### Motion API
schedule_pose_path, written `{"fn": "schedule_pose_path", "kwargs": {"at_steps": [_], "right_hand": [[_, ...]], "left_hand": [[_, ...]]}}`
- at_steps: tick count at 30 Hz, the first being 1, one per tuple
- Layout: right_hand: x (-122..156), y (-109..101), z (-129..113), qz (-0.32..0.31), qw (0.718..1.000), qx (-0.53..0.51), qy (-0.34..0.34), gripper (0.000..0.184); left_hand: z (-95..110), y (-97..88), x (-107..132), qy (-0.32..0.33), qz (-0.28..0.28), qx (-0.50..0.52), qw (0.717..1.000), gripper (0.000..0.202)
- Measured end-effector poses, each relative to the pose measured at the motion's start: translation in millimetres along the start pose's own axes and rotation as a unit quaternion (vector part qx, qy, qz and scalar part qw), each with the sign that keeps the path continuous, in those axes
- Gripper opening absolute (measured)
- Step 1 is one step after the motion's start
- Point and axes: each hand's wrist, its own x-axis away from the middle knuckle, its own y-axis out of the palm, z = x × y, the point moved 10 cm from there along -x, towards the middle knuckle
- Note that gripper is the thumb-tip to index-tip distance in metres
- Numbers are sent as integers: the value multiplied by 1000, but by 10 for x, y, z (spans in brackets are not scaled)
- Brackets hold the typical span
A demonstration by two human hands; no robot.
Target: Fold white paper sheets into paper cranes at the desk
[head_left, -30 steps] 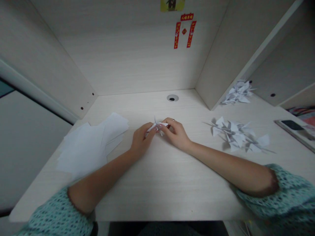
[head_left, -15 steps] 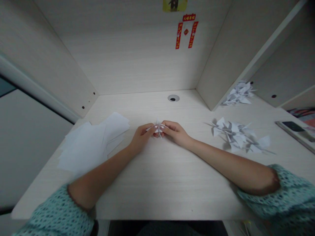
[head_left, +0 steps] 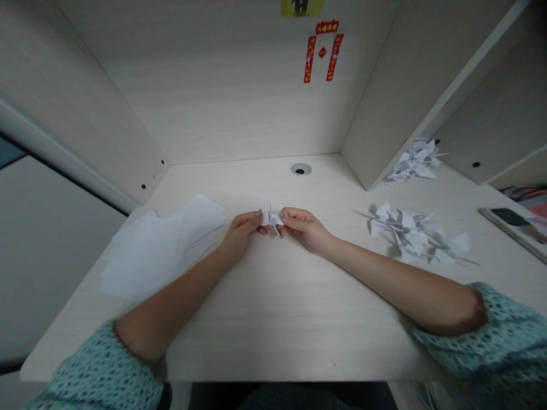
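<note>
A small white paper crane (head_left: 272, 218) is held just above the middle of the desk, its thin points sticking up and down between my hands. My left hand (head_left: 243, 232) pinches its left wing between thumb and fingers. On the other side, my right hand (head_left: 305, 228) pinches the right wing the same way. Both hands are closed, and the fingertips under the paper are partly hidden.
Loose white paper sheets (head_left: 158, 245) lie at the left. Several folded paper cranes (head_left: 410, 233) are heaped at the right, with another pile (head_left: 416, 160) behind the divider (head_left: 384, 125). A phone (head_left: 515, 228) lies far right. A cable hole (head_left: 301, 169) is at the back.
My hands have drawn slightly apart, the left one moving left. The crane's wings now spread wider, and more of its middle shows between my thumbs.
</note>
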Motion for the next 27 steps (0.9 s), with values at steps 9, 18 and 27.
{"fn": "schedule_pose_path", "kwargs": {"at_steps": [9,18,27], "right_hand": [[-17,-27,25,9,1000,-8,4,33],[-5,-1,14,5,999,33,-12,38],[9,27,-4,6,994,104,-18,40]], "left_hand": [[-12,-32,-14,6,0,4,1000,43],[7,74,-4,23,-36,-70,997,45],[88,113,9,45,-41,-122,991,41]]}}
